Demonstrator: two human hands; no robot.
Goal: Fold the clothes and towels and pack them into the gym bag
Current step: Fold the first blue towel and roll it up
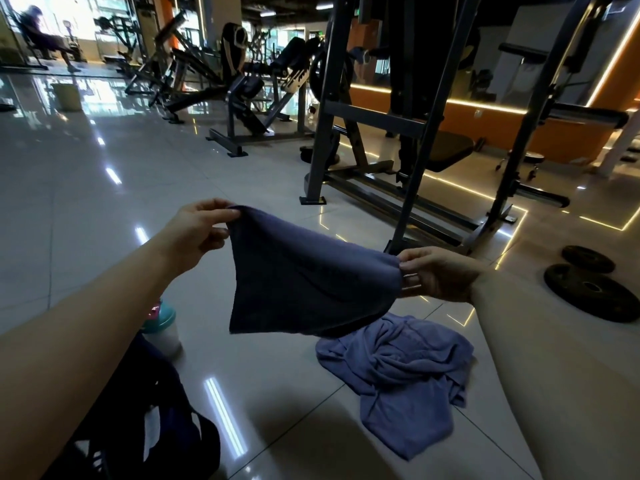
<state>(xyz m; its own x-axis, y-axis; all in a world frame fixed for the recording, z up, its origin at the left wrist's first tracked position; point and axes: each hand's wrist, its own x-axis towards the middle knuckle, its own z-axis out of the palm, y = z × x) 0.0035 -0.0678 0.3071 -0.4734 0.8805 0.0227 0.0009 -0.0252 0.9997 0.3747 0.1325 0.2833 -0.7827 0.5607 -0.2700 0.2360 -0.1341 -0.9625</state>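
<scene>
Gym, tiled floor [104,174] | towel [304,278] hangs in the air between both hands, top edge sloping down to the right | left hand [202,230] pinches one top corner, right hand [438,275] the other | bag [145,410] low-left, nearer left arm, half hidden by it, opening unseen | second cloth [398,372] crumpled on floor below.

Gym bag [149,410] runs off the bottom edge, and its opening is lost behind the left forearm [86,323]. That arm also hides half of the teal-lidded bottle [162,327]. The dark blue towel [304,282] overhangs the top of the crumpled towel [398,368]. The large weight plate [588,292] is clipped at the right edge. The far-off people [232,46] are too dim to read.
</scene>
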